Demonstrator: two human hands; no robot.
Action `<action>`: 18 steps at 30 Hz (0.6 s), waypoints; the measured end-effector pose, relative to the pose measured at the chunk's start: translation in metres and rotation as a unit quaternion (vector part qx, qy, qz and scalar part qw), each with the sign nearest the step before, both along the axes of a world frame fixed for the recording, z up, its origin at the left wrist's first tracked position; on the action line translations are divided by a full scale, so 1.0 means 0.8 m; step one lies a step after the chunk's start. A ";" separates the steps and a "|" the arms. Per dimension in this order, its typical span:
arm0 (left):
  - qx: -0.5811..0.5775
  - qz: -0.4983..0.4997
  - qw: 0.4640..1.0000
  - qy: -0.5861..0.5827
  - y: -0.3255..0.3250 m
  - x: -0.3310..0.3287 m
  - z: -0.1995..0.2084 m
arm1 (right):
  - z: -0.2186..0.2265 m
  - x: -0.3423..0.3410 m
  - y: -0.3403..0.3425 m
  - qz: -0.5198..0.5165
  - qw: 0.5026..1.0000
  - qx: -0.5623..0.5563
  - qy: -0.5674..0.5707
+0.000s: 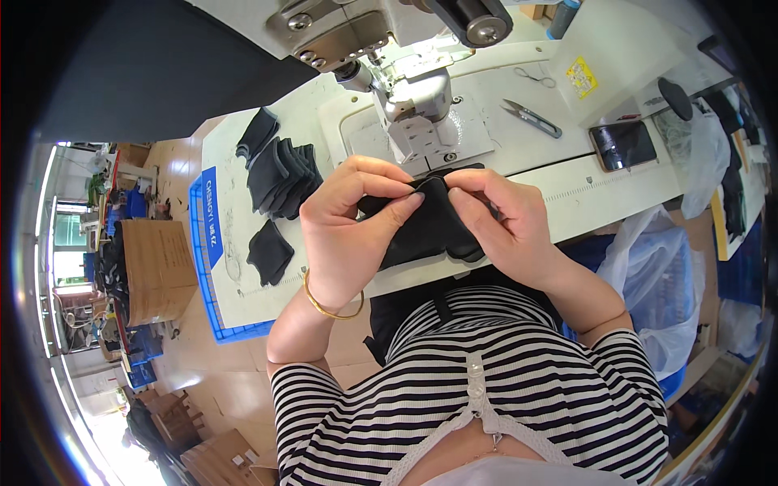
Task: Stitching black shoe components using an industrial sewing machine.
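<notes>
In front of the sewing machine [415, 101], a black fabric piece [425, 227] hangs between my hands at the table's near edge. My left hand [350, 231] pinches its upper edge between thumb and fingers. Close beside it, my right hand [515, 227] grips the same edge, thumb against the fingertips. The fabric drapes in folds below the fingers, and its far side is partly hidden by them. Left of my left hand lie a fanned stack of black fabric pieces [282, 180] and, nearer me, a separate black piece [270, 253].
Thread snips [532, 120] and a dark phone [622, 146] lie on the right of the white table [243, 301]. A blue crate [243, 330] borders its left side. Plastic bags [648, 267] hang at the right; a cardboard box [158, 271] stands on the floor at left.
</notes>
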State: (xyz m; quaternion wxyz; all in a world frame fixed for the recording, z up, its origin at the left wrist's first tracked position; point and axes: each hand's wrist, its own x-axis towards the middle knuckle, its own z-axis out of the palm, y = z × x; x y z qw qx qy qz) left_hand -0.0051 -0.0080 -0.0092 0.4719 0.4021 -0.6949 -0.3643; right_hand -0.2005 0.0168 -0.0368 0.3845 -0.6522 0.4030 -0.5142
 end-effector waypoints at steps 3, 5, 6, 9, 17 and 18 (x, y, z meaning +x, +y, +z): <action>-0.007 -0.002 1.000 0.003 -0.001 -0.002 0.000 | -0.004 0.005 0.000 -0.016 0.998 -0.043 -0.037; -0.010 -0.008 1.000 -0.009 -0.001 -0.001 0.000 | 0.002 0.004 0.001 -0.036 0.999 -0.036 0.008; -0.010 -0.008 1.000 -0.010 0.000 -0.005 0.002 | 0.001 0.005 0.001 -0.036 0.999 -0.036 0.008; 0.058 0.038 0.997 0.034 0.003 -0.014 0.007 | -0.002 0.006 -0.001 -0.054 0.997 -0.059 -0.003; 0.015 -0.016 1.000 0.010 -0.004 -0.009 0.002 | 0.001 0.008 -0.002 -0.049 0.998 -0.033 -0.027; 0.014 -0.017 1.000 0.011 -0.005 -0.009 0.002 | 0.001 0.008 -0.002 -0.050 0.998 -0.034 -0.027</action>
